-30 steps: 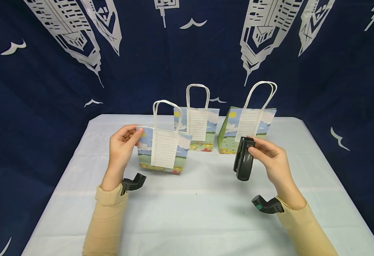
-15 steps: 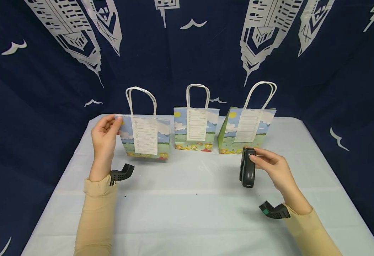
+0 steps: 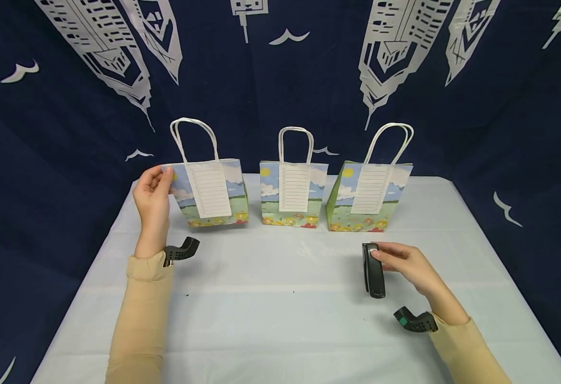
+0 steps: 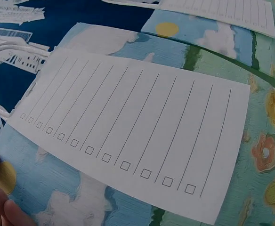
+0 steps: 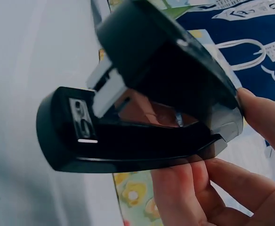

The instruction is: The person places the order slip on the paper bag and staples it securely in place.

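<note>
My left hand [image 3: 152,202] pinches the top left corner of a small paper gift bag [image 3: 237,189] with a painted sky and flowers. The bag tilts slightly; whether its base touches the table I cannot tell. A white lined checklist slip [image 4: 128,127] hangs down its front, filling much of the left wrist view. Between the thumb and fingers of my right hand [image 3: 407,266] is a black stapler [image 5: 128,162], held by its hinge end. Its front end points toward the near side of the table in the head view.
Two matching bags, a middle one [image 3: 271,205] and a right one [image 3: 345,216], stand upright at the back of the white-covered table [image 3: 280,330]. Each bears a lined slip and white handles. A dark blue printed curtain [image 3: 271,85] hangs behind.
The left bag has moved left and back, away from the front of the middle bag, with my left hand pinching it. My right hand has lowered the stapler and brought it nearer the person.
</note>
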The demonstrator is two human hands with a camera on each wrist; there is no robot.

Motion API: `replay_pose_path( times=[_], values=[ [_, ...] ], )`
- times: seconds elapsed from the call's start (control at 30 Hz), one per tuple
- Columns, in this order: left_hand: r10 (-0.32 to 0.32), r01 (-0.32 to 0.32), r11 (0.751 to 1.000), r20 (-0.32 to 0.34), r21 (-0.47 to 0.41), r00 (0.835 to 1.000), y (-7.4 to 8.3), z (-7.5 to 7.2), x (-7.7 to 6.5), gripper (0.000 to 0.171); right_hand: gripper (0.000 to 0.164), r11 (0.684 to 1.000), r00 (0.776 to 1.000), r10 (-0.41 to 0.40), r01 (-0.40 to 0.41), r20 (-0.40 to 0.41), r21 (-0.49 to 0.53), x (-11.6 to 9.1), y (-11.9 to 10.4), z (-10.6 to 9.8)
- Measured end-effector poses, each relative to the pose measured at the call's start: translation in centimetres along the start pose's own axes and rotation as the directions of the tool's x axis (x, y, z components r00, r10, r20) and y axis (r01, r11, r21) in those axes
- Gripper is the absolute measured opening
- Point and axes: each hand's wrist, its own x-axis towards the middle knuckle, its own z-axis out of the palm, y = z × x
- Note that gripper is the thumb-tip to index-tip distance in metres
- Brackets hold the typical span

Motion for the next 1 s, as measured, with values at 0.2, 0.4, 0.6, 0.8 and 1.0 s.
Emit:
replay_pose_path(
  times=[0.2,0.4,0.6,0.8,1.0],
  values=[
    [-0.069,0.069,0.998,-0.024,0.008,0.997,-0.9,-0.3,0.9,0.003,0.064,0.999,0.999,0.028,-0.029,0.047,0.023,0.2,1.6,-0.1],
    [-0.136,0.136,0.991,-0.027,0.011,0.990,-2.0,-0.6,1.7,0.006,0.064,0.996,0.993,0.064,-0.070,0.103,0.052,0.5,3.0,0.0],
    [-0.171,0.172,0.985,-0.021,0.026,0.985,-2.8,-0.6,2.1,0.007,0.067,0.993,0.986,0.101,-0.109,0.132,0.048,0.6,3.8,0.2],
    [-0.184,0.184,0.982,0.003,0.038,0.983,-3.5,-0.7,2.3,0.011,0.068,0.989,0.984,0.127,-0.136,0.128,0.057,0.9,4.3,0.2],
    [-0.192,0.191,0.981,0.025,0.035,0.981,-4.0,-0.9,2.5,0.006,0.062,0.987,0.987,0.128,-0.136,0.092,0.083,1.2,5.0,0.4]
  ],
)
